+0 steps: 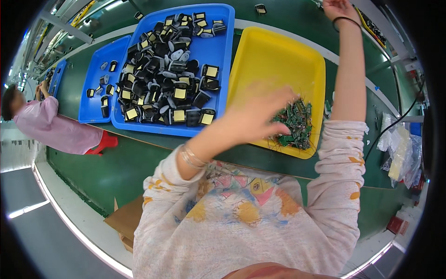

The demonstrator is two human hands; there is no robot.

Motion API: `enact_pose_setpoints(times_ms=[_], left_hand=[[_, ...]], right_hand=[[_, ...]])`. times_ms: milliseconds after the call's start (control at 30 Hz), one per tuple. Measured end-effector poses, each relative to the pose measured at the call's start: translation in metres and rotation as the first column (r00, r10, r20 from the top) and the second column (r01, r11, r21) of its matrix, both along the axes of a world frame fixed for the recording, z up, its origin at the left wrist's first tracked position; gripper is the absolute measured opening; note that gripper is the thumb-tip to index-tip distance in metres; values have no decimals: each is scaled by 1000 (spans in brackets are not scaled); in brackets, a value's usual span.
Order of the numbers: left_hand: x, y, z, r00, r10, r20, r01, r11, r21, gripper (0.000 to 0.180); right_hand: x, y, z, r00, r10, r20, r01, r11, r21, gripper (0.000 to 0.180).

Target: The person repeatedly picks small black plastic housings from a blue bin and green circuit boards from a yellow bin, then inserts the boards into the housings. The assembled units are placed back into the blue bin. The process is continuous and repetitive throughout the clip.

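Big yellow plastic tray (274, 60) sits right of the blue one (218, 51); its pile of small green circuit boards (293, 124) fills the near corner. Left hand (260, 116) hovers just beside it, blurred, grip unclear. Right hand (338, 8) is far off, grip hidden.

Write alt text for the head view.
A person's left hand reaches, blurred, over a pile of small green parts in a yellow tray, while the right hand stretches far across the green table. Beside it, a blue tray holds black and yellow parts.
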State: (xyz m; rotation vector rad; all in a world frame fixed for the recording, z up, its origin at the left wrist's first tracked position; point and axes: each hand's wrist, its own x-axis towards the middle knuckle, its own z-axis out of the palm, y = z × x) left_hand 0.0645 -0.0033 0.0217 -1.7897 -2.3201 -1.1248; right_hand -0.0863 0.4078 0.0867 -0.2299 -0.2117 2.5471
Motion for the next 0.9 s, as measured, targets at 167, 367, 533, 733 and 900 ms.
enact_pose_setpoints(times_ms=[167, 367, 533, 733, 900], left_hand=[[-79, -85, -19, 566, 647, -511, -750, 661, 6, 42], [-106, -88, -22, 600, 510, -616, -766, 589, -258, 30], [-109, -72, 1, 656, 522, -546, -724, 638, -260, 22], [-114, -72, 5, 668, 607, -431, -734, 633, -247, 14], [-112, -82, 7, 639, 725, -259, -766, 632, -121, 15]], right_hand=[[143, -117, -10, 963, -86, 254, -193, 432, 881, 14], [229, -185, -106, 725, -687, -45, -477, -549, 687, 35], [234, -196, -121, 724, -680, 116, -454, -343, 822, 38], [226, -206, -96, 817, -565, 117, -438, -476, 763, 23], [281, -223, -42, 752, -136, 645, -603, -538, 590, 17]])
